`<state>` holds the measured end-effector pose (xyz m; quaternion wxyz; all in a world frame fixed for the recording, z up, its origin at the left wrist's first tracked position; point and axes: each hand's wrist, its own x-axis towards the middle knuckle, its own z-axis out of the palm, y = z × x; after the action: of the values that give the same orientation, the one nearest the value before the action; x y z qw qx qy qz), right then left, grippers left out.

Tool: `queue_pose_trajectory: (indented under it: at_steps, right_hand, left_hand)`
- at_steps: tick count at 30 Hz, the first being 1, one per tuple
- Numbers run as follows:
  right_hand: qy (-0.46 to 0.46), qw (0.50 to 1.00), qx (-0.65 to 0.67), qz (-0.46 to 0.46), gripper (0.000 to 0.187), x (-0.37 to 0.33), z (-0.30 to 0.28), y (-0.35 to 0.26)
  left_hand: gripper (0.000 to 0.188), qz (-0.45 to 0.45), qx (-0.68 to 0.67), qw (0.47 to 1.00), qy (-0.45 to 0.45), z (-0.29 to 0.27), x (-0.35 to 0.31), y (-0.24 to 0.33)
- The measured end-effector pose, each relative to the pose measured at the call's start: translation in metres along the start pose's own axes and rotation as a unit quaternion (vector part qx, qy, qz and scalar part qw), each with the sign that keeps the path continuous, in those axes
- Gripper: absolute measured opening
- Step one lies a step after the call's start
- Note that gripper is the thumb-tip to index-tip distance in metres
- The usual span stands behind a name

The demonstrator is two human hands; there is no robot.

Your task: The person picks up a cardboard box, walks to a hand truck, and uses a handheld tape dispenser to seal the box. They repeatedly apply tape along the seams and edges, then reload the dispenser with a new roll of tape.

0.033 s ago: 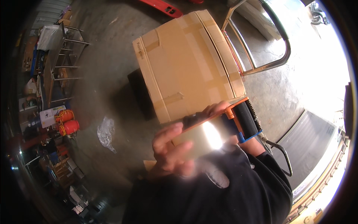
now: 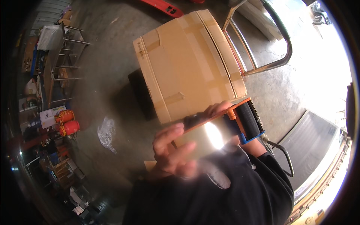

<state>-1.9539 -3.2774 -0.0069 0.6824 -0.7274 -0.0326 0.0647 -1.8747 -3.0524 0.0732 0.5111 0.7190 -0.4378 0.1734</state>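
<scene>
A tape dispenser (image 2: 236,122) with an orange and blue frame, a black roller and a toothed edge hangs in front of my chest. My right hand (image 2: 219,108) is closed around it from behind, and its fingers curl over the far side. A wide, shiny roll of tape (image 2: 198,140) sits in the dispenser, with bright glare on it. At the roll's left end is my left hand (image 2: 170,150), its fingers bent and spread apart; whether they touch the tape is unclear. A large taped cardboard box (image 2: 187,63) stands just beyond both hands.
A metal trolley handle (image 2: 272,67) rises right of the box, and red metal equipment (image 2: 163,6) lies behind it. Crumpled clear plastic (image 2: 107,135) lies on the floor to the left. Further left are a metal rack (image 2: 62,63) and red-orange rope-wrapped objects (image 2: 69,127). A grey panel (image 2: 307,144) leans at right.
</scene>
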Motion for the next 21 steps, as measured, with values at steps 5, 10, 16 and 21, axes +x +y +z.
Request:
queue_pose_trajectory:
  at_steps: [5,10,16,21]
  right_hand:
    - [0.019,0.998,-0.050,0.022,0.051,-0.003,-0.006,-0.008]
    - [0.060,0.957,0.284,-0.007,0.050,0.019,-0.011,-0.010]
    - [0.042,0.960,0.278,0.003,0.077,0.034,-0.019,-0.038]
    - [0.035,0.905,0.419,0.061,0.095,0.035,-0.017,-0.033]
  left_hand:
    - [0.039,-0.013,0.035,0.996,-0.082,-0.005,0.017,0.008]
    - [0.037,-0.001,0.063,0.989,-0.137,-0.005,0.038,0.008]
    - [0.054,-0.190,0.015,0.962,-0.197,0.004,0.045,0.015]
    - [0.045,-0.114,0.038,0.989,-0.087,0.012,0.041,0.001]
